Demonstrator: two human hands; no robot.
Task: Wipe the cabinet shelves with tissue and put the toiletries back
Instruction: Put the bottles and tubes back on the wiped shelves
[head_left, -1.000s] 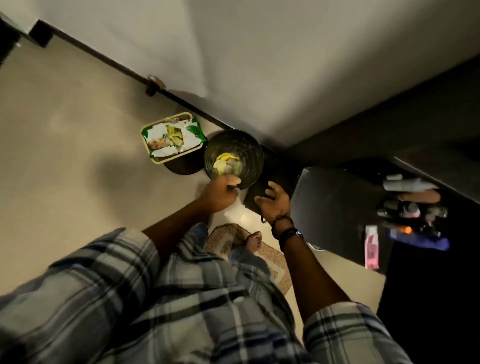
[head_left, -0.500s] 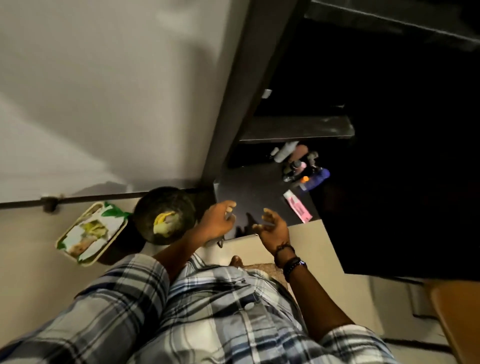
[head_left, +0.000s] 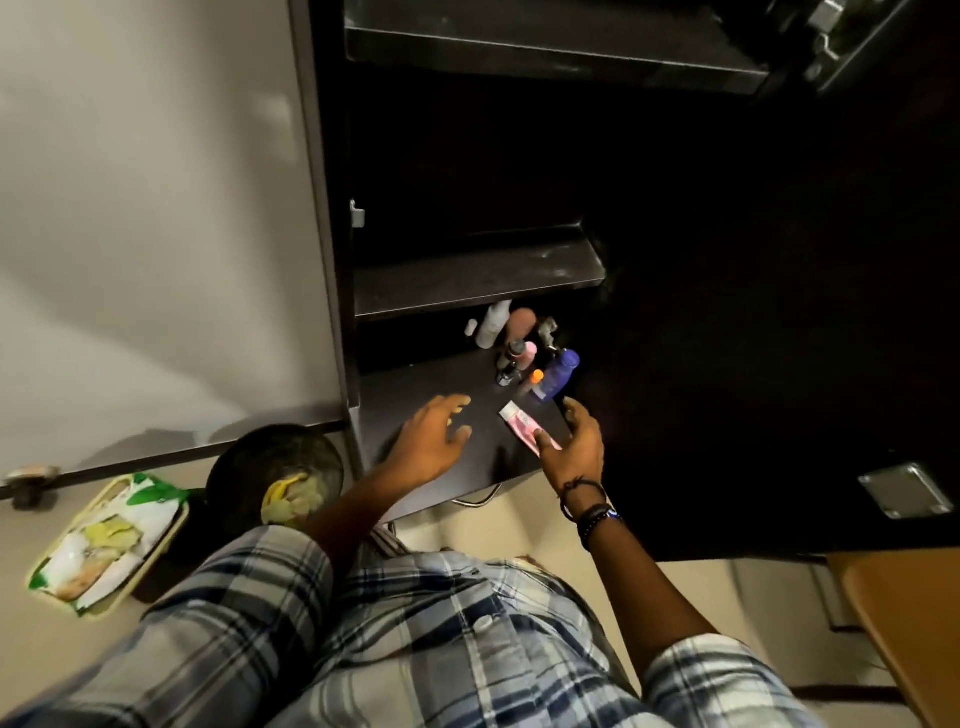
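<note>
Shifted since half a second ago: both grips, from beside the bin (head_left: 244, 457) at lower left up over the cabinet's bottom shelf (head_left: 415, 395). Lowest in frame, plaid shirt (head_left: 415, 623). Just above, at centre, left grip (head_left: 431, 441): fingers spread and straight, holding nothing, hovering over or perhaps resting on the dark board. To its right, right grip (head_left: 574, 447): wide open, thumb against the near end of the pink tube (head_left: 522, 426), fingers arched past the tube's right side, not closed round it. Further up, clustered toiletries: blue bottle (head_left: 558, 376), orange-capped bottle (head_left: 535, 376), white bottle (head_left: 493, 325) at the back. Above those, middle shelf (head_left: 467, 280), streaked pale.
</note>
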